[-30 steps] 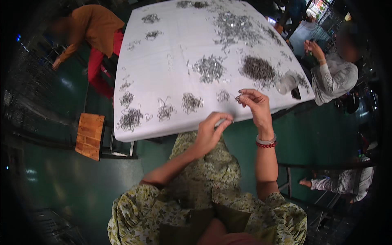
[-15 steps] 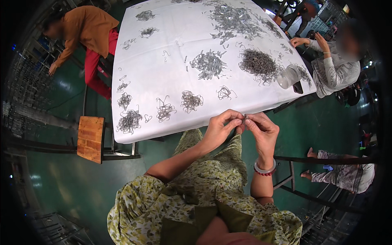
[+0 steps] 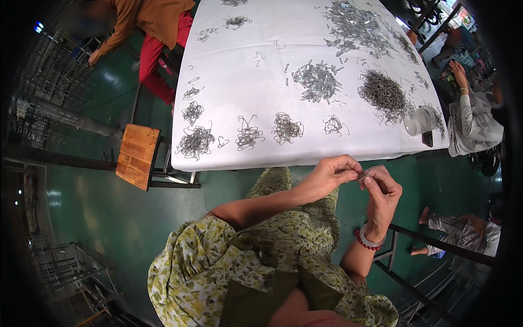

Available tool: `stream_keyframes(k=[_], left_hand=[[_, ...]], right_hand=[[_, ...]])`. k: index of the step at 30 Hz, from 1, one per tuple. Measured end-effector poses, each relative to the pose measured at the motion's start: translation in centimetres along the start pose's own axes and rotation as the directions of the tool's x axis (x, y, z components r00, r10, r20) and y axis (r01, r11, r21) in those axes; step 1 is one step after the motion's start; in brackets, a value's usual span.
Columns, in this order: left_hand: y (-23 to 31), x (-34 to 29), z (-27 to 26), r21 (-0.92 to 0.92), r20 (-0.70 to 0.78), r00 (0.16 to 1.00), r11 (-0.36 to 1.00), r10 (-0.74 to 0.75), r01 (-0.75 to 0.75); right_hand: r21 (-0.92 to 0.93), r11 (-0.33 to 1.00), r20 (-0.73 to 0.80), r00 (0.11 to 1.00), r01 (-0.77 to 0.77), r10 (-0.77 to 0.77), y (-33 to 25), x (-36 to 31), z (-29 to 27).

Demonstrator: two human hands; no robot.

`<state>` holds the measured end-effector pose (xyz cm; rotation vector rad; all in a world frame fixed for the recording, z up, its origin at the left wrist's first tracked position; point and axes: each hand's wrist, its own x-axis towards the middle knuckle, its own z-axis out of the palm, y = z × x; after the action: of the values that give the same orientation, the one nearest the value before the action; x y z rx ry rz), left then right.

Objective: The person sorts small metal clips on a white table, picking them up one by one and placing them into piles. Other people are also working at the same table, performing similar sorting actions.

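Both of my hands meet just off the near edge of the white-covered table (image 3: 229, 98), above my lap. Thumb and forefinger of my left hand (image 3: 333, 175) pinch one side of a small metal piece (image 3: 362, 176). The fingertips of my right hand (image 3: 383, 195) close on its other side; its exact shape is too small to tell. Nearest to the hands on the table lie a few loose wire hooks (image 3: 334, 126). Left of these are small heaps of bent wire hooks (image 3: 287, 128).
Farther back are a pile of small grey pieces (image 3: 317, 82), a dense dark pile of hooks (image 3: 382, 94) and a clear jar (image 3: 417, 122) on its side. A wooden stool (image 3: 138, 155) stands left. People are at the left, (image 3: 155, 22) in orange, and right sides.
The view has swung, so the table and its piles sit farther right in the picture. My hands, fingertips still together, have shifted slightly back from the table edge.
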<state>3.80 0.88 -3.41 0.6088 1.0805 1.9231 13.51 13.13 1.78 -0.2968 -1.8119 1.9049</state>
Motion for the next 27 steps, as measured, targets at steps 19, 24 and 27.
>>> stream_keyframes(k=[19,24,27], left_hand=[[5.9,4.5,-10.8,0.741,-0.245,0.939,0.672,0.24,0.022],[10.0,12.5,-28.3,0.785,-0.591,0.619,0.19,0.518,0.59],[8.2,14.6,-32.4,0.852,-0.436,0.73,-0.019,0.526,0.523]], right_hand=[[-0.123,0.992,-0.201,0.978,0.038,-0.063,-0.5,-1.0,0.6],[-0.146,0.989,-0.232,0.973,-0.034,-0.001,-0.8,-1.4,0.8],[-0.176,0.984,-0.257,0.966,-0.014,-0.032,-1.3,-1.1,0.6]])
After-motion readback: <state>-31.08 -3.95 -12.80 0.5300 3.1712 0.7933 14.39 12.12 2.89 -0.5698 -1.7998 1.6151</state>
